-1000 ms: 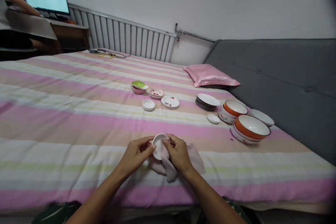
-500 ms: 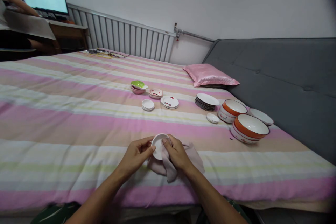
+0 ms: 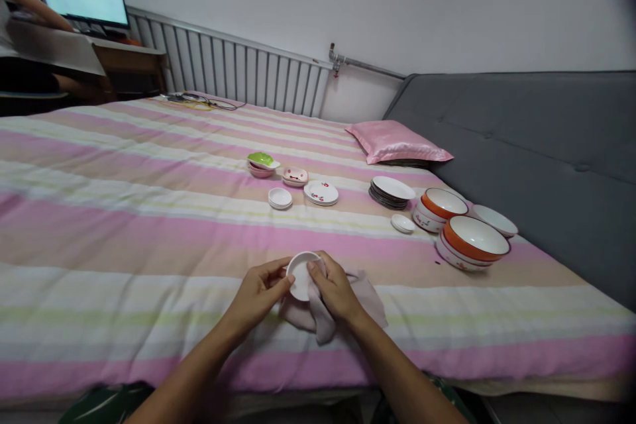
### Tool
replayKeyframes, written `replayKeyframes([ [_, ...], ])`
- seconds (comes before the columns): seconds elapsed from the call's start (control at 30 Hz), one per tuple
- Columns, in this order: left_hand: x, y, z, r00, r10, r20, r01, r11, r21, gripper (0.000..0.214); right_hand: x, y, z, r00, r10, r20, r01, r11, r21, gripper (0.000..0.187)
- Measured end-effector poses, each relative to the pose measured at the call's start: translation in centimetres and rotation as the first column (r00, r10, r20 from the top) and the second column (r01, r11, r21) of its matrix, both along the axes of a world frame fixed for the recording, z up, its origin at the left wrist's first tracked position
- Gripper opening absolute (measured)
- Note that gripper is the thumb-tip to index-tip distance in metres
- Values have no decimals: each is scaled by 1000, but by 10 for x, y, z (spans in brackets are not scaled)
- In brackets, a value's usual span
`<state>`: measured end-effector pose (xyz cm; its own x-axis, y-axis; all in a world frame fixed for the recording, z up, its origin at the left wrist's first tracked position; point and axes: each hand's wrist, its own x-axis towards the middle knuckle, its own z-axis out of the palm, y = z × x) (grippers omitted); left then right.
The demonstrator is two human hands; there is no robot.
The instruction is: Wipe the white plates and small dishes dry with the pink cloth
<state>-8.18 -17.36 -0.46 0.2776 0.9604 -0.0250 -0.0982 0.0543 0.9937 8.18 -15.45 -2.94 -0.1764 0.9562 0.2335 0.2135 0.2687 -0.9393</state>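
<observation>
A small white dish (image 3: 299, 277) is held up just above the bed's near side, its inside facing me. My left hand (image 3: 261, 288) grips its left rim, thumb on the front and fingers behind. On the right, my right hand (image 3: 336, 288) pinches a greyish-pink cloth (image 3: 320, 321) against the dish, its thumb pressing the fabric on the inner face. The rest of the cloth hangs below the dish and spreads on the bed behind my right wrist. My right fingers are mostly hidden behind the dish and cloth.
Beyond my hands on the striped bed (image 3: 149, 232) stand small white dishes (image 3: 280, 197), flowered plates (image 3: 320, 193), pink dishes (image 3: 295, 176), a green leaf-shaped dish (image 3: 263, 159), stacked plates (image 3: 392, 188) and orange-rimmed bowls (image 3: 474, 242). A pink pillow (image 3: 397, 140) lies farther back. A person (image 3: 34, 20) sits far left.
My right hand and its thumb have shifted very slightly on the dish with the cloth. The dish has barely moved, and my left hand keeps its hold.
</observation>
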Motion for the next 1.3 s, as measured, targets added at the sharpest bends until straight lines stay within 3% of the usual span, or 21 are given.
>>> replayKeyframes([
  [0.2, 1, 2, -1, 993, 115, 31, -112, 989, -94, 48, -1, -2, -1, 989, -86, -123, 69, 989, -129, 31],
  [0.37, 0, 2, 1, 973, 230, 36, -222, 964, -147, 47, 0, -1, 0, 977, -162, -137, 149, 984, -100, 29],
  [0.67, 0, 2, -2, 972, 233, 17, -229, 965, -124, 50, 0, -1, 3, 938, -192, -290, 136, 970, -203, 22],
  [0.8, -1, 3, -4, 974, 227, 18, -224, 968, -109, 51, 0, -1, 2, 925, -184, -332, 110, 967, -230, 27],
  [0.97, -1, 4, -6, 966, 257, 9, -254, 962, -104, 51, -2, -1, 3, 951, -178, -253, 128, 971, -204, 34],
  [1.1, -1, 4, -6, 966, 259, 2, -258, 962, -86, 50, -2, 1, 0, 962, -167, -214, 138, 980, -144, 23],
  [1.3, -1, 3, -7, 968, 249, -25, -250, 966, -64, 49, 3, 3, -4, 947, -269, -177, 255, 962, -97, 19],
])
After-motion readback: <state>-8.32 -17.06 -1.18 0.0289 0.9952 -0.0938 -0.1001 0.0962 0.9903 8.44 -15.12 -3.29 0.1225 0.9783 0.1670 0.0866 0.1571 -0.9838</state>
